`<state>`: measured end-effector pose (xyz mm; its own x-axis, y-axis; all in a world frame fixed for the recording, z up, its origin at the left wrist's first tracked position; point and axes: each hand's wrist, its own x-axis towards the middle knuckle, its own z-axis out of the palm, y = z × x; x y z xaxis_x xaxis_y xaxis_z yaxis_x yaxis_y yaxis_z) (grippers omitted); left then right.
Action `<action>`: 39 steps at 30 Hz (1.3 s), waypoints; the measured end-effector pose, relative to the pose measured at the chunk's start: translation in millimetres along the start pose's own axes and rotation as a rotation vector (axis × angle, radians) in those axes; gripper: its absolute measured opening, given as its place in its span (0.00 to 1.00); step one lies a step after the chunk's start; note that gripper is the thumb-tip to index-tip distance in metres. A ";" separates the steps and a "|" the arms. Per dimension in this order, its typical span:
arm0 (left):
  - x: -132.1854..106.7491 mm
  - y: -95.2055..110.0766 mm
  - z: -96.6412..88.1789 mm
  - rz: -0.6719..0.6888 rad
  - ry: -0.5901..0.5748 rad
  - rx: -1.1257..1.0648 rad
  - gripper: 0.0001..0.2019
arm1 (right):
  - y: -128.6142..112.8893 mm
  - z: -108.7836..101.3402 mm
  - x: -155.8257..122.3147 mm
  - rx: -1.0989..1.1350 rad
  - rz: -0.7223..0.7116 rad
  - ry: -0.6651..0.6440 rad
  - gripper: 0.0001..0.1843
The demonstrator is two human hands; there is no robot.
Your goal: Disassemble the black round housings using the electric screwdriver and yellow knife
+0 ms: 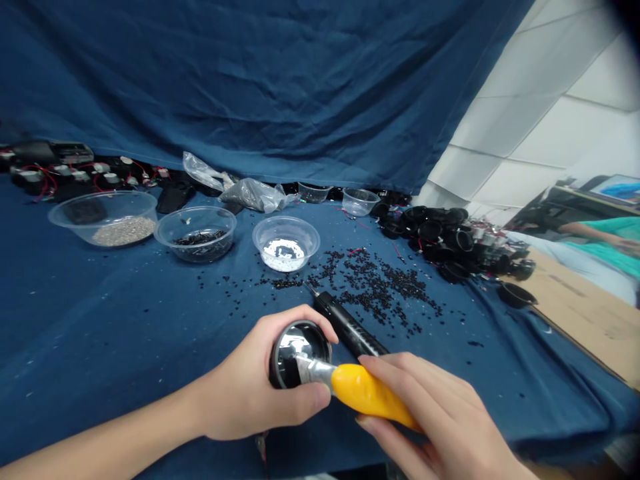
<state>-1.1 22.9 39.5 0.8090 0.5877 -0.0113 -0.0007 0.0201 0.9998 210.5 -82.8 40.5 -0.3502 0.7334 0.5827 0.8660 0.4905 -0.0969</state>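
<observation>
The left hand (253, 380) wraps a black round housing (300, 353), the right hand (430, 413) closes on a yellow-handled tool (367, 397) pressed into it, and loose black granules (370, 287) lie beyond.

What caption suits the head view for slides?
Left hand grasps a round black part; right hand holds a yellow-handled tool against it, over black pellets.

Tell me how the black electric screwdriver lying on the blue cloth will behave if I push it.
The black electric screwdriver will likely roll, since its body looks round and slim. It looks stiff and probably fairly heavy for its size. The scattered black pellets beside it may make it skid or catch.
</observation>
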 end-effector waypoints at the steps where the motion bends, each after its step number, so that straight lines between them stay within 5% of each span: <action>1: -0.1 -0.2 0.0 0.002 0.002 -0.002 0.19 | 0.1 0.4 0.3 -0.005 0.000 -0.002 0.16; 28: 0.5 -10.0 0.3 0.120 0.041 0.093 0.15 | -2.5 8.0 -6.6 -0.021 -0.006 0.052 0.15; 39: -0.7 -10.0 -0.4 0.155 0.075 0.153 0.14 | -1.0 22.9 -14.8 0.148 -0.046 0.100 0.16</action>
<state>-1.9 22.6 29.5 0.7600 0.6331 0.1472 -0.0278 -0.1947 0.9805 206.6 -83.4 13.5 -0.3450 0.6616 0.6658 0.7854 0.5919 -0.1812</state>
